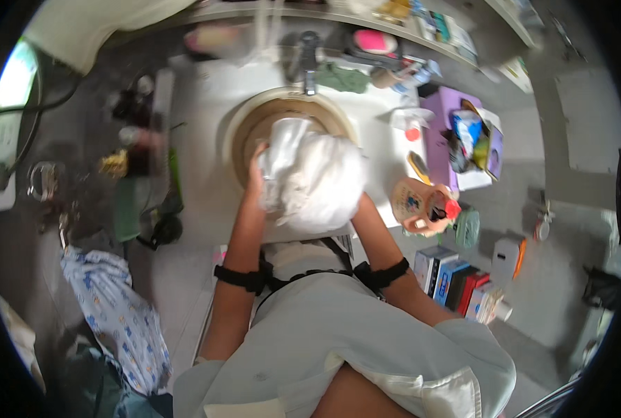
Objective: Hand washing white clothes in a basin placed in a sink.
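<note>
A bunched, wet-looking white cloth (323, 180) is held up between both hands over the front of a round sink basin (239, 125), blurred by motion. My left hand (257, 164) grips the cloth's left side, its fingers partly behind the fabric. At the cloth's right edge is my right hand (361, 204), mostly hidden by the material. Behind the basin stands a dark metal faucet (309, 62), with a crumpled green cloth (343, 78) lying just right of it. Black bands circle both forearms.
On the right of the white counter (198, 130) are an orange-pink detergent jug (415, 201) with a red cap, a yellow-edged brush (419, 166) and a purple box (438, 136). Several boxes (451, 282) stand lower right. A patterned blue cloth (122, 318) hangs at left.
</note>
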Motion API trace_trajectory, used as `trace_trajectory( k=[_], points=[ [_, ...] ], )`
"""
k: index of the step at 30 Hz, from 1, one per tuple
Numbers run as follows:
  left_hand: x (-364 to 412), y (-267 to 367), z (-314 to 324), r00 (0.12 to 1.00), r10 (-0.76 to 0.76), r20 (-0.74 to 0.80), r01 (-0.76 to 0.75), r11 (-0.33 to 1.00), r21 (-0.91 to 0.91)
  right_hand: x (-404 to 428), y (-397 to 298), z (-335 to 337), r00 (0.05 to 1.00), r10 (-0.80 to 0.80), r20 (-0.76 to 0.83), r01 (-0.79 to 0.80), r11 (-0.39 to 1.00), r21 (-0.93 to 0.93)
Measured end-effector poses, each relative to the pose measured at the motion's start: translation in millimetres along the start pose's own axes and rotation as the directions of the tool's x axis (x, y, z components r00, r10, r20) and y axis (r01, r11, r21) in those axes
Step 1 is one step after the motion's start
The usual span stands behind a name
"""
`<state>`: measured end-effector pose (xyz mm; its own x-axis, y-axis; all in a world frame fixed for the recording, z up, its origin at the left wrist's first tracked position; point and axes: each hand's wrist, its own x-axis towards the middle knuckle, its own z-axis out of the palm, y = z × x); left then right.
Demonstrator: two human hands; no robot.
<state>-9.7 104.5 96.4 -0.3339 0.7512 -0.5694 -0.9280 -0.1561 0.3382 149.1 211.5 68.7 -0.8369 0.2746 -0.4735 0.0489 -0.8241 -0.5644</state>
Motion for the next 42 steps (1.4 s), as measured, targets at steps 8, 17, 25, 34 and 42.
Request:
trace_trajectory(
  k=[8, 17, 25, 34, 42],
  points=[
    [23.9, -2.0, -23.5, 0.998, 0.006, -0.070, -0.005, 1.000, 0.007, -28.8, -21.8, 15.4, 0.992, 0.102, -0.070, -0.096, 0.992, 0.080],
    [22.7, -2.3, -7.0, 0.994, -0.045, 0.101, 0.042, 0.999, 0.030, -62.6, -25.3, 17.9, 0.916, -0.273, -0.293, 0.259, 0.962, -0.085],
    [4.8, 13.9, 2.7, 0.992, -0.109, 0.071, 0.089, 0.966, 0.243, -68.3, -6.3, -47.8, 0.825, -0.557, -0.095, 0.478, 0.777, -0.409],
    [-4.8, 41.6, -23.5, 0.970, 0.091, -0.224, 0.007, 0.916, 0.401, -80.4, -31.0, -26.1, 0.675, -0.647, -0.355, 0.660, 0.745, -0.101],
    [-35.4, 53.0, -29.7, 0.920, 0.388, -0.056, -0.178, 0.540, 0.823, -95.0, -76.6, 51.1, 0.648, -0.600, -0.470, 0.679, 0.734, -0.001]
  ],
)
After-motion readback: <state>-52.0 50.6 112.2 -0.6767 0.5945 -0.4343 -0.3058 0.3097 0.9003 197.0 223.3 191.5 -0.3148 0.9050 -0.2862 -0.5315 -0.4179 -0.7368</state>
